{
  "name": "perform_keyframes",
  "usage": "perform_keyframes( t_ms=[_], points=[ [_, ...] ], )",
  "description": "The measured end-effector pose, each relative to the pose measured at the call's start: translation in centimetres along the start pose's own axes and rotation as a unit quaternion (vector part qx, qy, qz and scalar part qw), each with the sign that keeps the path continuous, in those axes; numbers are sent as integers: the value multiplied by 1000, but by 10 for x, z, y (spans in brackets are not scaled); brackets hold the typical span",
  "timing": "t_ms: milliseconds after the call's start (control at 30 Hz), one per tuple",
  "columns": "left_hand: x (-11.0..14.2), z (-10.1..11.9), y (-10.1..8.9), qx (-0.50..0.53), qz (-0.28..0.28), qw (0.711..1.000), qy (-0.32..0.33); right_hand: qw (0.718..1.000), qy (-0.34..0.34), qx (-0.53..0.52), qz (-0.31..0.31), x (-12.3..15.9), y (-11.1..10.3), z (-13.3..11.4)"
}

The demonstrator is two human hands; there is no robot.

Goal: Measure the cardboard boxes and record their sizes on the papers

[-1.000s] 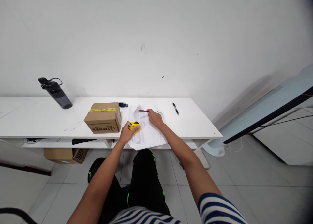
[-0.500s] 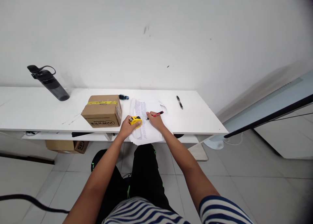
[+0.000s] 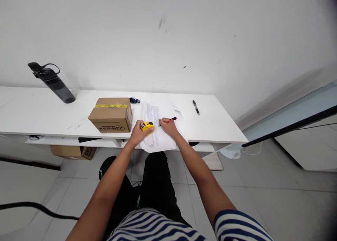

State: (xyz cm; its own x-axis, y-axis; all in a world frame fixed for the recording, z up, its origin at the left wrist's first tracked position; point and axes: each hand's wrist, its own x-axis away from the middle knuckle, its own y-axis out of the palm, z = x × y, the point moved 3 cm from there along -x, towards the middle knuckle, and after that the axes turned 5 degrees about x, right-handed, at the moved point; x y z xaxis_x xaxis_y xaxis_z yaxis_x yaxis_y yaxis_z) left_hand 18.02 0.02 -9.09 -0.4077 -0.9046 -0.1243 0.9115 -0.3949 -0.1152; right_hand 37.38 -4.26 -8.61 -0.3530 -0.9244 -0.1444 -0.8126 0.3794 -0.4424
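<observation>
Fingers (image 3: 149, 131) of the left hand (image 3: 136, 133) and right hand (image 3: 169, 128) closed on objects above a white surface (image 3: 210, 128); on this, a cardboard box (image 3: 110, 116) left of papers (image 3: 168, 142) overhanging the front edge; over the papers' left part, a yellow tape measure (image 3: 147, 127) in the left; beside it, a red-and-black pen (image 3: 172, 119) in the right, tip toward the paper

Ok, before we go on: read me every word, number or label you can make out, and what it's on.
"22": on the front of the cardboard box on the table, beside characters too small to read surely.
"SF": on the lower cardboard box under the shelf.
Yellow strip across the upper box: marks too blurred to read.
Papers: lines of writing, too small to read.
Yellow tape measure: nothing readable.
</observation>
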Motion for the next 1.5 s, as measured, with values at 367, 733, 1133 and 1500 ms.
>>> perform_keyframes(
  t_ms=[367,733,1133,1500],
  points=[
    [0,2,0,2,10,1000,-11,1000,8,-4,6,-1,0,3],
    [-1,-2,-1,15,14,1000,-20,1000,8,-7,10,-2,1,6],
    [-3,-1,-1,74,7,996,-39,999,17,-15,43,-1,-1,9],
    [-5,-6,-2,69,9,997,-42,998,19,-11,54,-1,-3,6]
  ],
)
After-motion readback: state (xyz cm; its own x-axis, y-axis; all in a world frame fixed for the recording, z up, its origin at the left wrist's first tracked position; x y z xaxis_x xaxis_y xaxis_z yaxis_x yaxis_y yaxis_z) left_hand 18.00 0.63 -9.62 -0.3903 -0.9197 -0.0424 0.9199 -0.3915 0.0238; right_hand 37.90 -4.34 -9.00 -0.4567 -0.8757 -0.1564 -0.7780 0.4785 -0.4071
